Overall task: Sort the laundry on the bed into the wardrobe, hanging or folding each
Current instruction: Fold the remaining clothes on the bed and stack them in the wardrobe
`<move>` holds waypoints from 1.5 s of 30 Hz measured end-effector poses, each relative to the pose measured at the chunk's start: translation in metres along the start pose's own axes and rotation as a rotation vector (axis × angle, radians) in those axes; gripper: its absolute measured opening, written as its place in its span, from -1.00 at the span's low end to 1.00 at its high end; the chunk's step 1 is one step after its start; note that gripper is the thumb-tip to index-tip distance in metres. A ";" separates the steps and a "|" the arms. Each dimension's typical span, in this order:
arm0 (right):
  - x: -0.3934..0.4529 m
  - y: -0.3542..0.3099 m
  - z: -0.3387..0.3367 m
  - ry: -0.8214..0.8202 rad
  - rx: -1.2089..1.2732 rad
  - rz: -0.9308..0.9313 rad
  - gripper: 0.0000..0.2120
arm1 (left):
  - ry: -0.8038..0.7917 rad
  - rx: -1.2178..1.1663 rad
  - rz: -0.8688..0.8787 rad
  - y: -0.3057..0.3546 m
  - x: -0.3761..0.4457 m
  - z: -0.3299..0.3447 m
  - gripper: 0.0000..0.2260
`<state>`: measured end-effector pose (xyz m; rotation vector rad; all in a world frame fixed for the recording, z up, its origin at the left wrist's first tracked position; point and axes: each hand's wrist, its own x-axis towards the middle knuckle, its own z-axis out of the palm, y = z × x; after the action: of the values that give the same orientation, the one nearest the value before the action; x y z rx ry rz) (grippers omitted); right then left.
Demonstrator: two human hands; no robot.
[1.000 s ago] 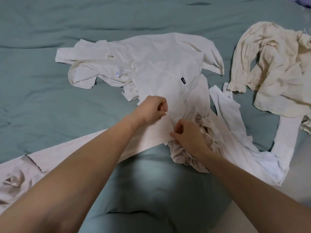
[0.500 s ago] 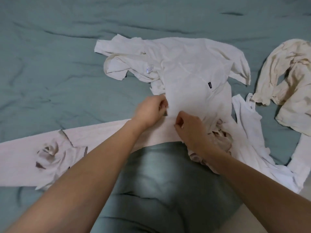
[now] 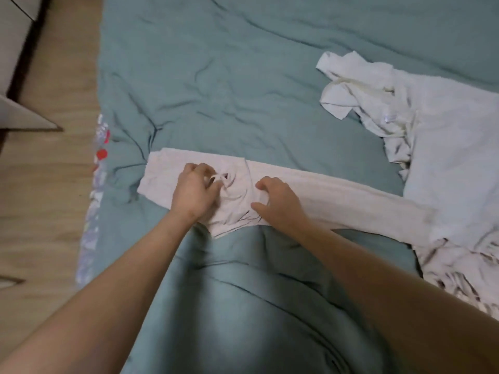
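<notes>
Under both hands the pale garment (image 3: 337, 201) runs left-right; my left hand (image 3: 195, 194) pinches its bunched middle, my right hand (image 3: 278, 202) presses beside, fingers spread.

Both hands reach forward, left hand (image 3: 195, 191) curled, right hand (image 3: 278, 200) spread
</notes>
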<state>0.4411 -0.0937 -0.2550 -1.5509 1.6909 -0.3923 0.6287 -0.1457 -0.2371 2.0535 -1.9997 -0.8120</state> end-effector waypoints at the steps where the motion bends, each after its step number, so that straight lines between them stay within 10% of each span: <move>1: 0.003 -0.003 0.005 0.005 -0.003 0.033 -0.55 | -0.023 -0.066 -0.014 -0.005 -0.002 0.000 -0.72; 8: 0.010 -0.019 0.012 0.037 0.028 -0.045 -0.97 | -0.283 -0.400 -0.151 -0.032 -0.014 -0.002 -0.85; 16: -0.009 -0.005 -0.011 0.233 0.537 0.293 -0.82 | -0.239 -0.710 -0.197 -0.021 -0.012 -0.013 -0.95; 22: -0.021 0.014 -0.021 0.279 0.732 0.491 -0.76 | -0.281 -0.365 0.055 0.005 -0.004 0.008 -0.77; 28: -0.022 0.018 -0.033 0.114 0.845 0.322 -0.74 | -0.196 -0.313 0.225 0.033 0.009 0.015 -0.85; 32: -0.020 0.005 -0.032 0.146 0.457 -0.051 -0.79 | -0.467 -0.674 -0.224 0.075 0.017 -0.004 -0.52; 37: -0.023 -0.002 -0.022 -0.073 0.337 -0.161 -0.90 | -0.634 -0.488 -0.194 0.061 0.029 -0.014 -0.75; 41: -0.011 -0.002 -0.025 0.208 0.558 0.044 -0.90 | -0.457 -0.456 -0.274 0.025 0.029 -0.013 -0.70; 45: 0.008 0.000 -0.022 0.233 0.452 0.155 -0.88 | -0.417 0.140 -0.234 -0.017 0.025 -0.022 -0.91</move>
<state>0.4259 -0.1069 -0.2437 -1.0691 1.7314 -0.8359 0.6530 -0.1742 -0.2333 2.3921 -2.0869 -1.2706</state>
